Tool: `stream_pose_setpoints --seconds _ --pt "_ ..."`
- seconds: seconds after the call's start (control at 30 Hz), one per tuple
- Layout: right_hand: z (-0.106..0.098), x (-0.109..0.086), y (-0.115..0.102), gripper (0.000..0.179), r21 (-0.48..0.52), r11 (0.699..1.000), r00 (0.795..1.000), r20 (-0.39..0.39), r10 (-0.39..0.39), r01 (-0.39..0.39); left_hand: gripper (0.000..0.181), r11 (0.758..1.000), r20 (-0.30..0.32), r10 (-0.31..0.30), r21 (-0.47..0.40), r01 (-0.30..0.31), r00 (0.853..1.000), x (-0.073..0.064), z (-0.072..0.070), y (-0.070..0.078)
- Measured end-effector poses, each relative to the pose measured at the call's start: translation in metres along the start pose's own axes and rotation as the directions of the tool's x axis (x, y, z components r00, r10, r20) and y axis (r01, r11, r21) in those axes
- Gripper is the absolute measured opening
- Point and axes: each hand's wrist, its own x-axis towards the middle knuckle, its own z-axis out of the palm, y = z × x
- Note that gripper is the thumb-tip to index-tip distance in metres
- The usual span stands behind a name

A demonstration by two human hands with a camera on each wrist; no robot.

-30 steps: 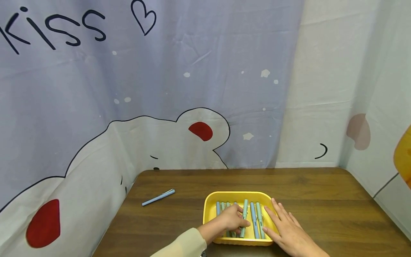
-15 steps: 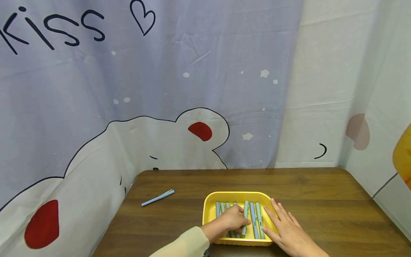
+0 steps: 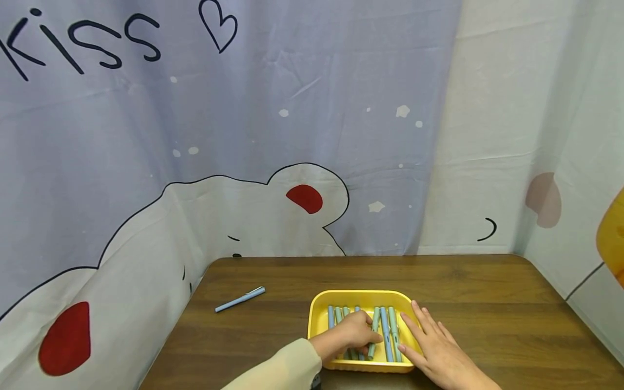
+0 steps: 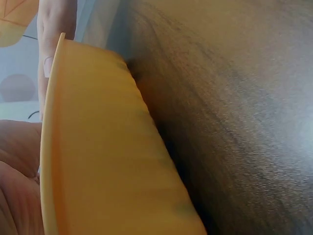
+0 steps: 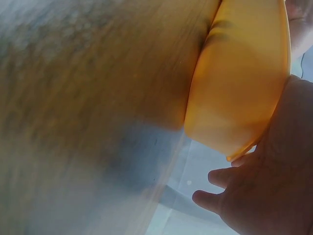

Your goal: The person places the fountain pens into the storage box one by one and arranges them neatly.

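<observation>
My left hand (image 3: pixel 355 331) reaches into a yellow tray (image 3: pixel 361 366) and pinches a light green pen (image 3: pixel 376 319) between thumb and fingers. To the right of that pen lie a blue pen (image 3: pixel 386 335) and another green pen (image 3: pixel 394 335), side by side lengthwise. Several more blue and green pens (image 3: pixel 338 315) lie at the tray's left, partly hidden under my left hand. My right hand (image 3: pixel 441 352) rests at the tray's right rim with its fingers spread and straight. In the wrist views, the tray's outer wall (image 4: pixel 107 142) hides the pens.
A single blue pen (image 3: pixel 240 299) lies on the wooden table (image 3: pixel 468 281), away to the left of the tray. Behind the table hangs a printed curtain (image 3: pixel 253 130), which also runs along both sides.
My left hand has shifted slightly right with the green pen, which now lies lower and closer to the blue pen beside it. My right hand has stayed in place.
</observation>
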Motion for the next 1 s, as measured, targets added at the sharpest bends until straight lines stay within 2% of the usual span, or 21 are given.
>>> stream_pose_setpoints --seconds 0.17,0.27,0.43,0.7,0.83,0.9,0.93,1.0 --pt "0.0 0.001 0.0 0.064 0.014 1.0 1.0 0.018 0.005 -0.006 0.036 1.0 0.027 -0.013 -0.009 0.013 1.0 0.002 0.001 0.002" --pt "0.0 0.0 0.0 0.065 0.015 1.0 1.0 0.019 0.007 -0.007 0.026 1.0 0.05 -0.02 -0.013 0.021 0.999 0.002 0.001 0.004" --pt "0.001 0.0 0.0 0.065 0.019 1.0 1.0 0.024 0.009 -0.009 0.017 0.999 0.047 -0.024 0.025 0.023 0.999 0.003 0.003 0.006" --pt "0.0 0.0 0.001 0.065 0.022 1.0 0.999 0.03 0.011 -0.012 0.028 0.984 0.009 -0.012 0.178 0.011 1.0 0.004 0.008 0.011" --pt "0.001 0.0 0.002 0.065 0.021 1.0 1.0 0.016 0.003 -0.003 0.063 0.977 0.002 -0.018 0.211 0.017 1.0 0.004 0.011 0.013" --pt "0.001 0.0 0.002 0.065 0.022 1.0 1.0 0.013 0.001 -0.001 0.072 0.976 0.002 -0.022 0.214 0.021 1.0 0.004 0.011 0.014" --pt "0.0 0.0 0.002 0.065 0.021 1.0 1.0 0.013 0.001 -0.001 0.075 0.976 0.003 -0.026 0.215 0.025 1.0 0.004 0.012 0.014" --pt "0.0 0.0 0.002 0.065 0.021 1.0 1.0 0.012 0.001 -0.001 0.065 0.977 0.004 -0.023 0.214 0.022 1.0 0.004 0.011 0.015"
